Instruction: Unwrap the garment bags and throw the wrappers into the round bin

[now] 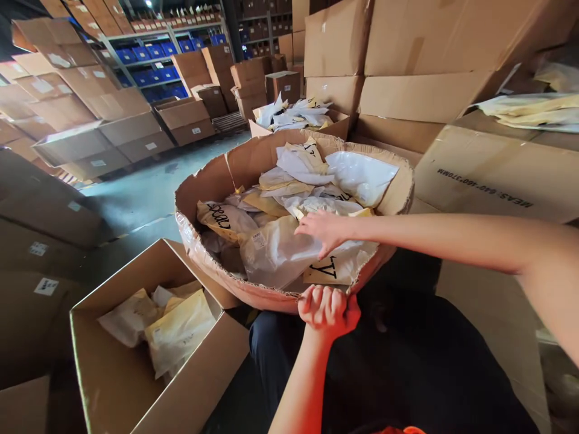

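A worn, rounded cardboard box (199, 238) with a ragged rim is in front of my knees, filled with plastic-wrapped packets. My left hand (328, 310) has its fingers wrapped over the near rim. My right hand (328, 231) reaches in from the right, fingers stretched out above a clear plastic packet (280, 253); whether it touches the packet I cannot tell. Beneath and near that hand lie a packet with black lettering (332, 268) and a white packet (362, 175). Another lettered packet (226, 220) rests at the box's left side.
At lower left, an open carton (199, 361) holds several packets (181, 331). Behind the rounded box stands another box of packets (337, 126). Large cartons (407, 90) rise at the back right, and a printed carton (493, 175) is at right. Shelves with blue bins (154, 51) stand far back.
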`<control>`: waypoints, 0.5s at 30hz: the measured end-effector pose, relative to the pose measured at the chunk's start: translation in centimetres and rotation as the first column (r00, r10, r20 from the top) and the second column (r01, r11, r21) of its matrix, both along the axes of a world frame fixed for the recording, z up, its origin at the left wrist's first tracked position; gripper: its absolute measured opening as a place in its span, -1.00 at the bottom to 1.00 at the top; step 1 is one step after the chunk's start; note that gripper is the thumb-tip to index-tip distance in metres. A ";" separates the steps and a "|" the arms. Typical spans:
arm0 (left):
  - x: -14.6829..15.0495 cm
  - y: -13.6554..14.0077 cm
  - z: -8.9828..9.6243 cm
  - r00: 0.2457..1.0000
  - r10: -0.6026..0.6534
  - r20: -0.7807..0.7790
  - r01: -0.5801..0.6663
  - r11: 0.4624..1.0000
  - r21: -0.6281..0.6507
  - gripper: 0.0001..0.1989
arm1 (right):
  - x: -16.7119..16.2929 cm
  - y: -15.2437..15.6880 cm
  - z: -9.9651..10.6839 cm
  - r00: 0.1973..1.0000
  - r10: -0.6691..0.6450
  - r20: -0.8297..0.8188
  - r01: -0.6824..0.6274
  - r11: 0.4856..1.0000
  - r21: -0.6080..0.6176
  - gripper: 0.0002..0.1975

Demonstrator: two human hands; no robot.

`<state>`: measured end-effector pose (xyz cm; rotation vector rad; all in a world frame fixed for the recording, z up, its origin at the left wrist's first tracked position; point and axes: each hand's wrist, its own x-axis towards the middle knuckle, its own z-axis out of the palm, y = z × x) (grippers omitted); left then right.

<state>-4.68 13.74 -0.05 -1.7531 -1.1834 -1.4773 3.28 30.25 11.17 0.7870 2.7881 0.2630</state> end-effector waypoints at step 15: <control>-1.1 -2.3 1.2 0.997 0.010 -0.081 -0.025 0.982 -0.188 -0.88 | 0.5 -4.2 10.2 0.680 -0.172 -0.713 0.426 0.884 0.193 -0.58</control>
